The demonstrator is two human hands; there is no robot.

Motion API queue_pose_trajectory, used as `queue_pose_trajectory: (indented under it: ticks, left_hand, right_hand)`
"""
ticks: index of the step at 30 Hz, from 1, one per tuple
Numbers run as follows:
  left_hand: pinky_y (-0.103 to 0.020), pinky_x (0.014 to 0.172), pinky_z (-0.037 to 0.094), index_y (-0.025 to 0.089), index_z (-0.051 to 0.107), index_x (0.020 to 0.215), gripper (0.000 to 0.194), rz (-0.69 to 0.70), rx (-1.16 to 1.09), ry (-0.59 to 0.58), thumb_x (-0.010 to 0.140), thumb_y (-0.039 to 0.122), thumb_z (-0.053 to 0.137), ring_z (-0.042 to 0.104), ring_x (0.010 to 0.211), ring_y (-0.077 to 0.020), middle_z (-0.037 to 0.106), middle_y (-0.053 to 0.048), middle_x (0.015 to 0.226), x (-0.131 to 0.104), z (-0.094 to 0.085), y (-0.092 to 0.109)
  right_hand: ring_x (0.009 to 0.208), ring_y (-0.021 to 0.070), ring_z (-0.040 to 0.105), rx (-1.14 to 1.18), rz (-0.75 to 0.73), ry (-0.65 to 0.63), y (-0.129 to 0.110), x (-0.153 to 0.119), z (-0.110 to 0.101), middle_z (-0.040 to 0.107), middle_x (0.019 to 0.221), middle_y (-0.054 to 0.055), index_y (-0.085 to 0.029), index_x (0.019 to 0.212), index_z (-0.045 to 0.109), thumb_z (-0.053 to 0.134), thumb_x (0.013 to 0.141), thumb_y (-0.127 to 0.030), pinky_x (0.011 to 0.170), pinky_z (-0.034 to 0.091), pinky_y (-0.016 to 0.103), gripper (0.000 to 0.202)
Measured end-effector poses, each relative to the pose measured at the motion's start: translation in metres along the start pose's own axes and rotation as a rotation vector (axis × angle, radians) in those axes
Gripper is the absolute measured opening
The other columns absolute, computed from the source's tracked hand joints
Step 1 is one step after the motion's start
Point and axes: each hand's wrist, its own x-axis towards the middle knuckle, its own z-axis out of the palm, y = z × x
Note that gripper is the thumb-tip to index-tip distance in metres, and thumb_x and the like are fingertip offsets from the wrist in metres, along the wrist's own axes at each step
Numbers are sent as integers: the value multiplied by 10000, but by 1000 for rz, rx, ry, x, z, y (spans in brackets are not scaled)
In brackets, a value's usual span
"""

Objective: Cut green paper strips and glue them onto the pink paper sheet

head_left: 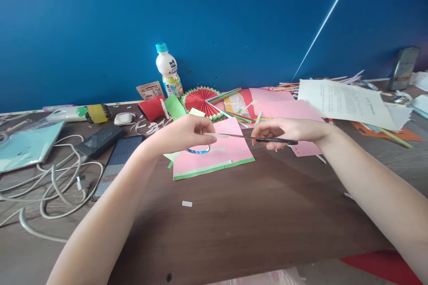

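Observation:
My left hand [187, 133] is closed with fingertips pinched on a short whitish strip [217, 135]. Beneath that palm shows a roll of tape [198, 150] with a blue patterned ring, partly covered by my fingers. My right hand [277, 132] grips a pair of scissors [279, 140] with dark handles; its blades point left and meet the strip at my left fingertips. Both hands hover over a pink sheet of paper [200, 164] that has a green band along its near edge. A small white scrap [187, 204] lies on the table in front of it.
Behind the hands sit a red and green folded paper fan [200, 100], a drink bottle [169, 69], and more pink paper [287, 109]. On the left lie a phone [122, 160], a black box [101, 141] and looped white cables [55, 182]. A printed sheet [344, 102] lies at right.

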Motion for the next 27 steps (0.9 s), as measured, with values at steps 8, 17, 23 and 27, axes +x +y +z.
queue_pose_trajectory:
  ticks: [8, 17, 23, 27]
  left_hand:
    - [-204, 474, 311, 188, 598, 731, 196, -25, 18, 2, 715, 374, 538, 455, 540, -86, 558, 34, 614, 2, 3, 0]
    - [-203, 460, 307, 185, 593, 735, 209, -30, -3, 9, 718, 388, 546, 450, 535, -84, 551, 35, 610, 2, 2, 0]
    - [-201, 454, 307, 178, 592, 720, 208, -30, 0, 17, 716, 380, 543, 440, 526, -78, 544, 38, 599, 2, 3, 0]
    - [-196, 452, 314, 176, 591, 712, 201, -30, 7, 18, 710, 372, 548, 443, 526, -77, 536, 40, 591, 3, 3, 0]
  right_hand:
    - [626, 101, 457, -40, -13, -6, -2, 1, 1, 538, 809, 20, -202, 936, 583, 589, 717, -443, 628, 399, 269, 325]
    - [590, 95, 438, -9, 0, -26, -5, 1, 2, 509, 722, -4, -199, 922, 573, 592, 720, -432, 629, 393, 276, 309]
    - [640, 115, 471, -9, 17, -9, -5, 1, 3, 527, 743, 7, -200, 923, 575, 603, 709, -424, 631, 394, 272, 311]
    - [568, 84, 430, 2, 10, -17, -5, 1, 2, 506, 703, -15, -195, 924, 575, 601, 719, -402, 617, 389, 267, 293]
